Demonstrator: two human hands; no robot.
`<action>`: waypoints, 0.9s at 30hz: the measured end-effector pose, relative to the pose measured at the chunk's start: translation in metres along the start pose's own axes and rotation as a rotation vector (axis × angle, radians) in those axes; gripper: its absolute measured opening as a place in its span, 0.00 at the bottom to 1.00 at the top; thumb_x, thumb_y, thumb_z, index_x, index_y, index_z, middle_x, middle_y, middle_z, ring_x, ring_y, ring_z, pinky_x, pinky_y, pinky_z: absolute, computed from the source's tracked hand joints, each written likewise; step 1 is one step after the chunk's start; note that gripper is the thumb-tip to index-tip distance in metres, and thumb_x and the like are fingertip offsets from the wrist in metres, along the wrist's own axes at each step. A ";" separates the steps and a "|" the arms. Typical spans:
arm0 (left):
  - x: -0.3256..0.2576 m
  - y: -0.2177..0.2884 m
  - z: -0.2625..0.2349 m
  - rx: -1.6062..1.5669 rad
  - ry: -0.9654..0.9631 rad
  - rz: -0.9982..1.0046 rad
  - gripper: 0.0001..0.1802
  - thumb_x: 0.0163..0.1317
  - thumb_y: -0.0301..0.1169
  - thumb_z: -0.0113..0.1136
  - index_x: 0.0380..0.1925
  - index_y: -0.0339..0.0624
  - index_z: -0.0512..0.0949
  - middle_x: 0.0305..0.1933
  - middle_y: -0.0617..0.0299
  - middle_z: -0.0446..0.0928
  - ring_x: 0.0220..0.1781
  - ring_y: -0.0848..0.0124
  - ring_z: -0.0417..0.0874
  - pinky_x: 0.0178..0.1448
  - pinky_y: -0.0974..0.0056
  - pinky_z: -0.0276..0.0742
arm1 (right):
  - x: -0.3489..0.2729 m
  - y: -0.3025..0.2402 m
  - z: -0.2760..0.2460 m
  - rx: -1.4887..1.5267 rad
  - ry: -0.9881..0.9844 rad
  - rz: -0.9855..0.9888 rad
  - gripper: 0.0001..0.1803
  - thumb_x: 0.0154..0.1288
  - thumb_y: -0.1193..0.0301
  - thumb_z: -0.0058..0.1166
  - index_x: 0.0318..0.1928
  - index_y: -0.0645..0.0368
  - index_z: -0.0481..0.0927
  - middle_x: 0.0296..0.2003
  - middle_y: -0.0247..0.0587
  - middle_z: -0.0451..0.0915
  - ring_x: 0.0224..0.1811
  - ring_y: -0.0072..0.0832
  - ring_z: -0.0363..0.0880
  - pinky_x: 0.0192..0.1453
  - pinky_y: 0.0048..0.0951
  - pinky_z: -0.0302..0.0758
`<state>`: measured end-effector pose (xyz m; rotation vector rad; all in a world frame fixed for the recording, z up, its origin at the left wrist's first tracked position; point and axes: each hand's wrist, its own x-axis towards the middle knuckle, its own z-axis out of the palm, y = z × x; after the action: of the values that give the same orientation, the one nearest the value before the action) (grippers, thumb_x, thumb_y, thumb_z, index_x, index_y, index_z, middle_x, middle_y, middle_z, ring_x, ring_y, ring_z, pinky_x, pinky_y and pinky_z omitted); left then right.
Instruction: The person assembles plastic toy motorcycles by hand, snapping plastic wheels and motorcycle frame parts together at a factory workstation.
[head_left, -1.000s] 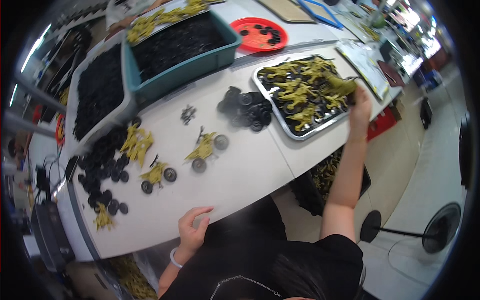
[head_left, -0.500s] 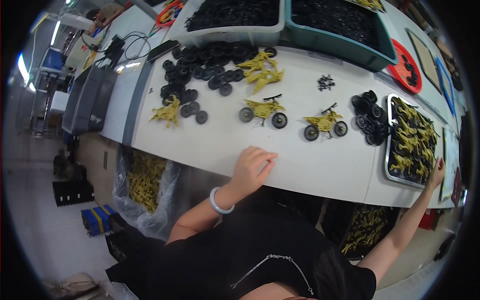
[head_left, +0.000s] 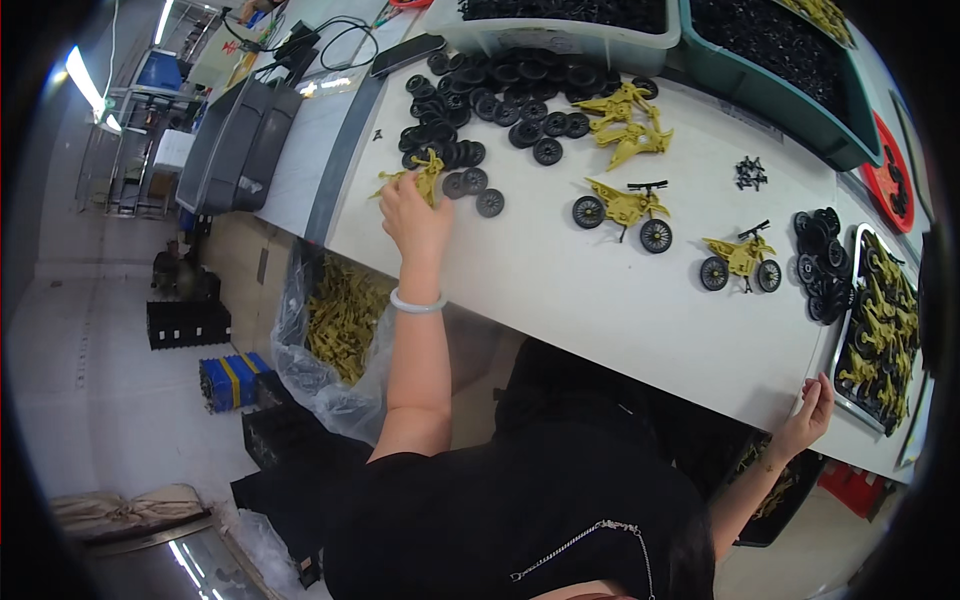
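White worktable point(head_left: 560, 290) runs diagonally from upper left to lower right of the frame, with grey floor seen at left below it. Two bins are set along the far edge at top: a grey bin point(head_left: 560, 35) and a teal bin point(head_left: 790, 70), both filled with black parts, kept back from the working strip yet within reach. A clear bag point(head_left: 335, 330) of yellow parts is hung under the table edge at left centre, apparently as bulk stock. A metal tray point(head_left: 885, 330) of yellow frames is placed at the far right edge. Loose black wheels point(head_left: 500, 100) are heaped at upper centre, beside a few bare yellow frames point(head_left: 625, 120). Two finished bikes point(head_left: 625, 205) point(head_left: 742, 262) are stood upright on their wheels in the open middle, apart from the loose stock.

The left hand point(head_left: 415, 215) is extended to the heap's near edge; its fingers are closed on a yellow frame point(head_left: 425, 172), held just above the table beside two single wheels point(head_left: 475, 190). The right hand point(head_left: 812, 405) is rested at the table's near edge by the tray, fingers loosely curled, nothing held, seemingly as a brace.
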<state>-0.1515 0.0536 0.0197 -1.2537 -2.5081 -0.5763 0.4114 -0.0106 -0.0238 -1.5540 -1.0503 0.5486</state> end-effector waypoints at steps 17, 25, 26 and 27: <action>-0.070 0.025 -0.040 -1.039 -0.861 -0.001 0.11 0.61 0.27 0.60 0.43 0.37 0.77 0.39 0.58 0.80 0.40 0.76 0.78 0.43 0.70 0.72 | -0.029 -0.014 0.069 0.024 -0.125 -0.139 0.10 0.70 0.79 0.47 0.48 0.69 0.77 0.36 0.38 0.78 0.38 0.19 0.75 0.46 0.20 0.72; -0.087 0.051 -0.040 -0.391 -0.437 0.542 0.21 0.45 0.29 0.69 0.42 0.40 0.78 0.41 0.60 0.75 0.43 0.58 0.75 0.54 0.57 0.67 | -0.028 -0.022 0.073 0.009 -0.171 -0.173 0.09 0.67 0.82 0.47 0.44 0.70 0.79 0.33 0.39 0.80 0.34 0.19 0.75 0.42 0.19 0.70; -0.086 0.050 -0.038 -0.391 -0.521 0.502 0.21 0.44 0.30 0.70 0.41 0.40 0.78 0.41 0.60 0.75 0.45 0.59 0.74 0.54 0.57 0.66 | -0.028 -0.025 0.074 0.008 -0.163 -0.170 0.09 0.67 0.82 0.47 0.44 0.70 0.79 0.33 0.39 0.80 0.34 0.19 0.75 0.42 0.19 0.70; -0.084 0.049 -0.038 -0.390 -0.603 0.462 0.21 0.43 0.30 0.70 0.40 0.40 0.78 0.40 0.60 0.75 0.47 0.60 0.74 0.54 0.58 0.66 | -0.027 -0.028 0.074 -0.022 -0.179 -0.194 0.09 0.67 0.82 0.48 0.44 0.70 0.79 0.32 0.38 0.80 0.33 0.19 0.75 0.41 0.18 0.70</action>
<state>-0.0601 0.0042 0.0298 -2.3722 -2.4479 -0.6605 0.3291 0.0047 -0.0223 -1.4221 -1.3322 0.5502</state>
